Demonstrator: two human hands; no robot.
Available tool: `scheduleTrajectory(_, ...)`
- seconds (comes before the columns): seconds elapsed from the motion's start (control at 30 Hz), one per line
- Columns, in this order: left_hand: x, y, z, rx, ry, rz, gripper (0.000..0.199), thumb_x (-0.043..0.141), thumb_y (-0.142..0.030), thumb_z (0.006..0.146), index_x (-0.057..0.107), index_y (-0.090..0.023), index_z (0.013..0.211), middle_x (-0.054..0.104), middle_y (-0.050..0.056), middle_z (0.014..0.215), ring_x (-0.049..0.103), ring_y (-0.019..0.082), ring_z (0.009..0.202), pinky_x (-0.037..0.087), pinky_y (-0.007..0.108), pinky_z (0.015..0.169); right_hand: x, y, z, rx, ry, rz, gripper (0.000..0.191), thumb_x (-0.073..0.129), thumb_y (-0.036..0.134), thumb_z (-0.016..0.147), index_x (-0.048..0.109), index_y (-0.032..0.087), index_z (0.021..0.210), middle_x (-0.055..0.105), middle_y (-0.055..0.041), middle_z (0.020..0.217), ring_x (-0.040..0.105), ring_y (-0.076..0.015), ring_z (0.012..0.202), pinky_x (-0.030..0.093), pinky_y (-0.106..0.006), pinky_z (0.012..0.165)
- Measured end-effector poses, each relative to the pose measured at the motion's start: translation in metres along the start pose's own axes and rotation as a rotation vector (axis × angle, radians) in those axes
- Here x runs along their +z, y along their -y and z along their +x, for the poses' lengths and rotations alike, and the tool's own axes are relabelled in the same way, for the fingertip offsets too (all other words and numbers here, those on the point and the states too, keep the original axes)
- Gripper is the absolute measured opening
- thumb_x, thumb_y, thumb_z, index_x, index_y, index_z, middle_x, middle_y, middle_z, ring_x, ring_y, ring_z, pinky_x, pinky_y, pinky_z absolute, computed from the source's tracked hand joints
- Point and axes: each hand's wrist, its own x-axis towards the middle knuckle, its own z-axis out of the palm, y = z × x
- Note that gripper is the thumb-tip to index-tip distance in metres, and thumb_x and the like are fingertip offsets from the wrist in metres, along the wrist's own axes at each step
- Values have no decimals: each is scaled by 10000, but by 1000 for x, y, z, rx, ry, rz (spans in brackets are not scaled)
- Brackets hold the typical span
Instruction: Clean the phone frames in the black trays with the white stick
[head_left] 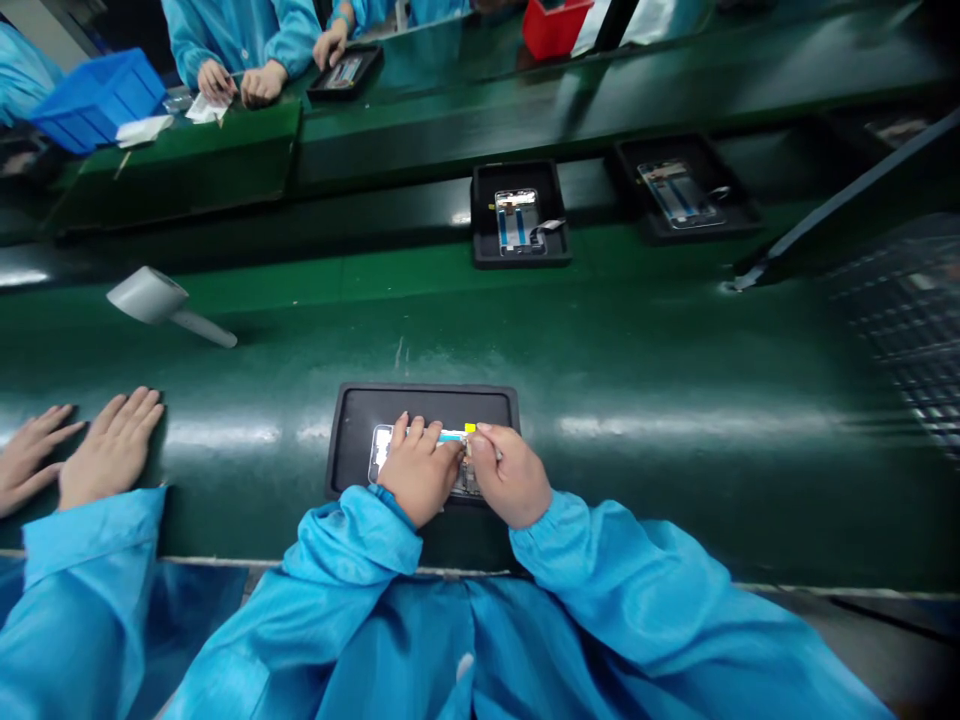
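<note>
Blue cloth, loose and creased, fills the foreground as a worker's smock (pixel 427 640) meets the edge of a dark green workbench (pixel 637 400). Both forearms reach forward in gathered cuffs, angling inward until the bare hands nearly meet over a phone assembly (pixel 382 445), which lies crosswise in a shallow black tray (pixel 420 400) with a raised rim and rounded corners.

Palm down, the left hand (pixel 420 475) rests across the middle of the assembly, its fingers slightly spread and pointing away from the body, its thumb reaching toward the right. At the assembly's right end, the right hand (pixel 511 475) is curled, thumb and forefinger drawn together beside a small yellow tab (pixel 470 428); whether they pinch anything cannot be told. Between the hands shows a bright blue strip (pixel 452 437), and the left end of the frame has a pale, shiny surface.

Beyond, two more black trays (pixel 485 250) (pixel 652 225) hold silver-rimmed phone assemblies with blue strips. To the left, a matte grey, scoop-shaped object (pixel 150 297) with a slim handle lies on the smooth, light-streaked bench, near a co-worker's flat, open hands (pixel 112 445). Across the bench, other blue-sleeved people work near a blue plastic bin (pixel 105 100) and a red one (pixel 555 28).
</note>
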Motion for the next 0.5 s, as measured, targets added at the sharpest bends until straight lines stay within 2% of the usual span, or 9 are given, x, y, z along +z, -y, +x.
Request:
scheduleTrajectory(0.13,1,1,0,1,1,-2,227,450,-276,813,635,-191,914,608,85,1027,520,273,1001,335,497,947,-1,3,5,-125,114,-37,280,333,313,862,585,216,787,650,-54,720,613,-183,684,522,-320,631)
scheduleTrajectory(0.33,2,1,0,-3,-7,-12,221,457,-257,805,640,-216,922,608,71,1029,517,265,1003,329,490,953,-3,4,6,-133,33,-69,277,322,276,870,578,195,801,647,-68,729,610,-181,692,511,-301,613)
scheduleTrajectory(0.5,3,4,-1,13,31,-31,285,475,-235,780,605,-179,1028,603,90,1044,496,274,1037,307,491,971,6,10,12,-202,182,-173,335,290,285,876,587,199,748,625,-58,649,587,-179,602,490,-309,576)
